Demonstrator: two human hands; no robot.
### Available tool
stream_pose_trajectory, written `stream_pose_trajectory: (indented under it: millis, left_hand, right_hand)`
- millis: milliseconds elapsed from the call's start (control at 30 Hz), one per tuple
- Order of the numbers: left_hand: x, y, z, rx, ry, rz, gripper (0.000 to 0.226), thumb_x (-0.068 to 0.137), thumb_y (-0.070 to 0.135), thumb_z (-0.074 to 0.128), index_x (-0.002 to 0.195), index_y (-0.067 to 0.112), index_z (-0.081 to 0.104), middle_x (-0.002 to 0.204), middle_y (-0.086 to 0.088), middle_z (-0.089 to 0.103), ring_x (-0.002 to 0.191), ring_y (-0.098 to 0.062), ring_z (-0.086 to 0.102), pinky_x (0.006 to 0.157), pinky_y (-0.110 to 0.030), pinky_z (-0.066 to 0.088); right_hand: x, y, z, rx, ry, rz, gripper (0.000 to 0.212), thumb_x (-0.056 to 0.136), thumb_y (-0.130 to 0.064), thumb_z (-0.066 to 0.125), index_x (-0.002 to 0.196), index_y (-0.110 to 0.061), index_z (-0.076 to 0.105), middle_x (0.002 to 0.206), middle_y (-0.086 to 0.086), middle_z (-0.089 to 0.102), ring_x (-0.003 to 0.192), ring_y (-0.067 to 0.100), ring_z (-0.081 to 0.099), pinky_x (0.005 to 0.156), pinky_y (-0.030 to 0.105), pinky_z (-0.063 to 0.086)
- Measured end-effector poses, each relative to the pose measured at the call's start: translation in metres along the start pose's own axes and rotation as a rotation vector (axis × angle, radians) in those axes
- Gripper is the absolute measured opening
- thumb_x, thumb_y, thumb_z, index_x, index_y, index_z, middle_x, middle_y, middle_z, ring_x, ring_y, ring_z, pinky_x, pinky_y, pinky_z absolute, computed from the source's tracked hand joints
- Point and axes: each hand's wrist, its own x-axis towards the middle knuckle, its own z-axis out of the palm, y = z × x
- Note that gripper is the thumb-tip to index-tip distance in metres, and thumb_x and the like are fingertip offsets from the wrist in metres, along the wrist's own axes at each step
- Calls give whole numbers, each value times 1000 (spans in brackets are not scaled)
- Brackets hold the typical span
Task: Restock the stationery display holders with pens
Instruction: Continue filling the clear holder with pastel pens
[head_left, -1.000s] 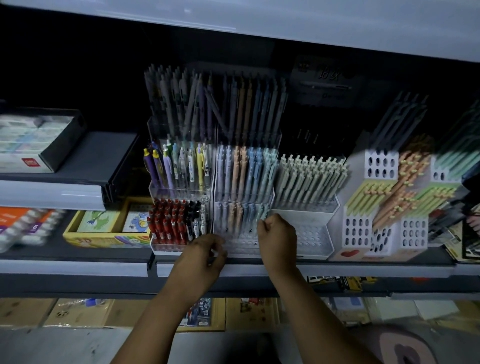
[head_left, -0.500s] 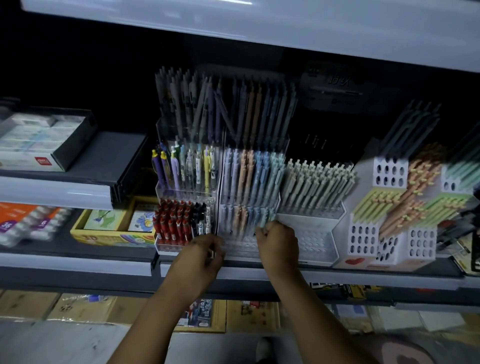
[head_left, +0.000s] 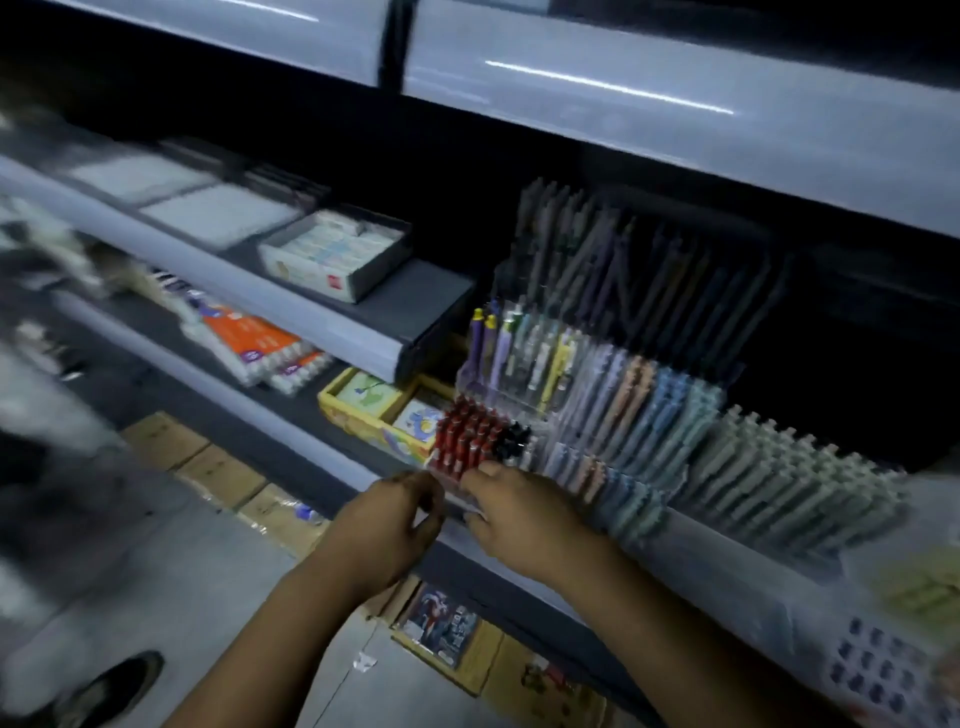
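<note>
I have both hands at the front of the clear holder (head_left: 501, 397), which stands on the shelf (head_left: 727, 569). My right hand (head_left: 519, 512) is at its lowest tier: the thumb lies on the front lip and the fingers curl against the front wall, so my grip there is narrow and on the holder itself. My left hand (head_left: 387, 525) is just left of that tier, apart from the right hand, its fingers curled in toward the thumb. The frame is too blurred for me to tell whether that grip holds anything.

The red pens (head_left: 465, 434) stand upright and tightly packed in the lowest tier, just behind my right thumb, with a few black pens (head_left: 511, 439) touching their right side. In the tiers above them are purple, white and yellow pens, then a dark row at the back. Just right of the holder, pastel pens (head_left: 628, 410) lean in stepped rows, and further right are pale green pens (head_left: 779, 467).

Left of the holder a yellow box (head_left: 363, 415) lies on the same shelf, with orange packs (head_left: 254, 338) further left. Above those, on a higher shelf, is a grey box (head_left: 337, 254). Below the holder, cardboard boxes (head_left: 218, 467) lie on the floor.
</note>
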Motion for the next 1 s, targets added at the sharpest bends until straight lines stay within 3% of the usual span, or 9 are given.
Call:
stream_pose_trajectory:
  millis: [67, 133, 233, 367, 500, 767, 1000]
  left_hand:
    - [-25, -7, -15, 29, 60, -121, 18, 99, 35, 58, 116, 30, 64, 108, 9, 63, 92, -11, 61, 78, -31, 54]
    - [-57, -14, -31, 59, 123, -250, 19, 99, 36, 58, 117, 30, 62, 110, 9, 63, 95, -14, 62, 80, -33, 54]
    - [-115, -20, -53, 42, 215, -467, 23, 100, 39, 58, 120, 28, 63, 112, 10, 64, 92, -14, 63, 82, -38, 56]
    - [-200, -24, -79, 73, 339, -701, 22, 99, 39, 60, 119, 30, 63, 112, 14, 64, 88, -10, 63, 77, -33, 52]
    - [-293, -27, -107, 104, 435, -889, 18, 95, 37, 60, 113, 32, 62, 108, 15, 61, 95, -12, 63, 81, -35, 54]
    - [-457, -55, -175, 185, 609, -1074, 20, 96, 42, 60, 111, 30, 62, 106, 12, 64, 92, -14, 62, 80, -42, 55]
    - [-572, -122, -281, 321, 547, -1068, 26, 99, 45, 55, 120, 31, 59, 114, 13, 63, 103, -13, 59, 83, -36, 53]
  right_hand:
    - [15, -20, 4, 1, -49, -116, 32, 103, -27, 52, 133, -15, 54, 122, 7, 55, 103, 33, 59, 77, 38, 48]
    - [29, -46, 8, -19, -99, -229, 24, 103, -26, 52, 122, -13, 55, 118, 7, 55, 102, 34, 60, 80, 43, 52]
    - [44, -92, 15, -20, -153, -388, 23, 101, -28, 52, 121, -16, 54, 120, 5, 54, 106, 32, 59, 84, 44, 52]
    - [48, -170, 24, 37, -195, -572, 27, 99, -33, 52, 121, -18, 56, 121, 4, 56, 106, 30, 59, 85, 44, 53]
    - [37, -260, 28, 56, -224, -734, 33, 97, -38, 56, 126, -22, 57, 125, 2, 58, 110, 28, 60, 88, 45, 53]
    - [10, -452, 28, -19, -211, -961, 30, 98, -34, 57, 124, -19, 55, 120, 5, 56, 107, 30, 59, 84, 44, 54]
    - [5, -636, 26, -42, -132, -976, 29, 97, -35, 58, 123, -22, 55, 119, 2, 54, 107, 27, 59, 87, 45, 54]
